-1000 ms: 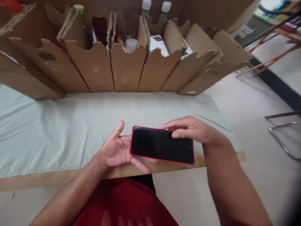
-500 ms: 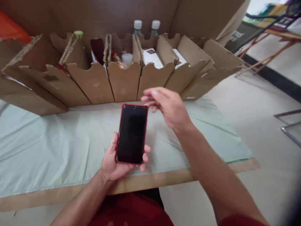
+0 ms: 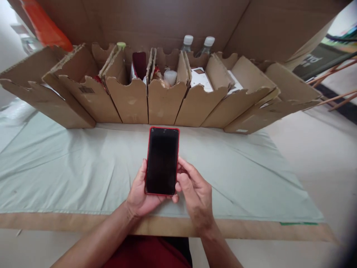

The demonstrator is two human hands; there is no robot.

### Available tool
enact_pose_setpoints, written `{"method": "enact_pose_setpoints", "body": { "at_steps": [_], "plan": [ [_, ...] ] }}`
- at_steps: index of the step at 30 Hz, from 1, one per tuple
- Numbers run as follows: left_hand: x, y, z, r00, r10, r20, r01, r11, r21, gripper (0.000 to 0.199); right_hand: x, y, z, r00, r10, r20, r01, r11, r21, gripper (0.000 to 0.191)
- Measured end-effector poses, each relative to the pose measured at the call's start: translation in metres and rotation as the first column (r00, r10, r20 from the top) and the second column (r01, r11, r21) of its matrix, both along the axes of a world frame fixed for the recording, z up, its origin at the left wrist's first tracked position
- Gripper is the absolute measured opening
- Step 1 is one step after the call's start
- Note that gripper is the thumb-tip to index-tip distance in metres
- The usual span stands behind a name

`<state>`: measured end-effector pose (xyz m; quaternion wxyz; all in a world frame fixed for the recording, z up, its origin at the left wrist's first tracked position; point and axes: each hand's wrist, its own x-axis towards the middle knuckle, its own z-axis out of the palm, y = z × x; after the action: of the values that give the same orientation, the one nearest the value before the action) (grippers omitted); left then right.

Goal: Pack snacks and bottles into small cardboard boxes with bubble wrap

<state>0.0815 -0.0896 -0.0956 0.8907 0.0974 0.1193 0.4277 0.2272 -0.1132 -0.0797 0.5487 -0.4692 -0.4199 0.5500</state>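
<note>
A smartphone [image 3: 162, 162] with a dark screen and a red case is held upright over the cloth, its screen facing me. My left hand [image 3: 143, 195] is closed around its lower part, thumb along the left edge and fingers behind and on the right side. My right hand [image 3: 196, 193] has curled fingers and is against the phone's right edge, with the thumb near the lower right side. The far tips of the right fingers are partly hidden by the phone and thumb.
Behind the phone stands a row of open cardboard bins [image 3: 164, 104] holding small items, white boxes [image 3: 201, 79] among them. Two clear bottles with white caps [image 3: 188, 40] stand behind. A pale green cloth [image 3: 83, 167] covers the table, whose wooden edge [image 3: 237, 227] runs near me.
My right hand has come down from above the phone's upper right corner to its right edge. The left hand keeps hold of the phone. My view has turned to the left.
</note>
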Motion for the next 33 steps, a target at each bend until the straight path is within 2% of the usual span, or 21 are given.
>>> {"method": "enact_pose_setpoints", "body": {
  "at_steps": [2, 5, 8, 11, 16, 19, 22, 24, 27, 33],
  "plan": [
    [0.001, 0.000, 0.000, 1.000, 0.026, -0.005, -0.026, 1.000, -0.004, 0.081, 0.003, 0.000, 0.000, 0.997, 0.031, 0.067, -0.033, 0.999, 0.024, 0.046],
    [0.002, -0.001, 0.000, 0.999, 0.000, 0.033, 0.000, 1.000, 0.007, 0.086, 0.007, 0.004, -0.001, 0.993, 0.069, -0.095, -0.070, 0.997, -0.008, 0.048],
    [0.003, -0.003, 0.000, 0.996, -0.056, 0.064, 0.053, 0.997, 0.056, 0.086, 0.008, 0.006, -0.004, 0.972, -0.091, -0.218, 0.087, 0.996, -0.025, 0.042],
    [0.003, -0.006, 0.000, 0.997, -0.062, 0.053, 0.057, 0.995, 0.087, 0.082, 0.004, -0.006, -0.011, 0.945, -0.269, -0.183, 0.271, 0.962, -0.016, 0.028],
    [0.002, -0.007, -0.001, 0.999, -0.040, 0.022, 0.039, 0.997, 0.066, 0.080, 0.001, -0.048, -0.028, 0.929, -0.365, -0.062, 0.363, 0.931, -0.033, 0.023],
    [0.001, -0.007, -0.002, 0.998, -0.025, 0.052, 0.022, 0.998, 0.059, 0.076, 0.003, -0.071, -0.030, 0.957, -0.292, -0.004, 0.290, 0.953, -0.091, 0.020],
    [0.001, -0.007, -0.004, 0.998, -0.002, 0.057, -0.001, 0.999, 0.045, 0.074, 0.000, -0.082, -0.028, 0.975, -0.221, -0.015, 0.214, 0.957, -0.195, 0.023],
    [0.001, -0.007, -0.005, 0.998, 0.004, 0.058, -0.007, 0.999, 0.045, 0.076, -0.004, -0.083, -0.027, 0.979, -0.204, -0.021, 0.195, 0.956, -0.220, 0.028],
    [0.000, -0.006, -0.007, 0.998, 0.023, 0.061, -0.026, 0.999, 0.045, 0.079, -0.006, -0.079, -0.030, 0.988, -0.155, -0.024, 0.147, 0.971, -0.187, 0.031],
    [-0.001, -0.006, -0.011, 0.998, -0.039, 0.041, 0.036, 0.997, 0.075, 0.086, -0.005, -0.073, -0.037, 0.996, -0.084, -0.029, 0.077, 0.981, -0.179, 0.036]
  ]
}}
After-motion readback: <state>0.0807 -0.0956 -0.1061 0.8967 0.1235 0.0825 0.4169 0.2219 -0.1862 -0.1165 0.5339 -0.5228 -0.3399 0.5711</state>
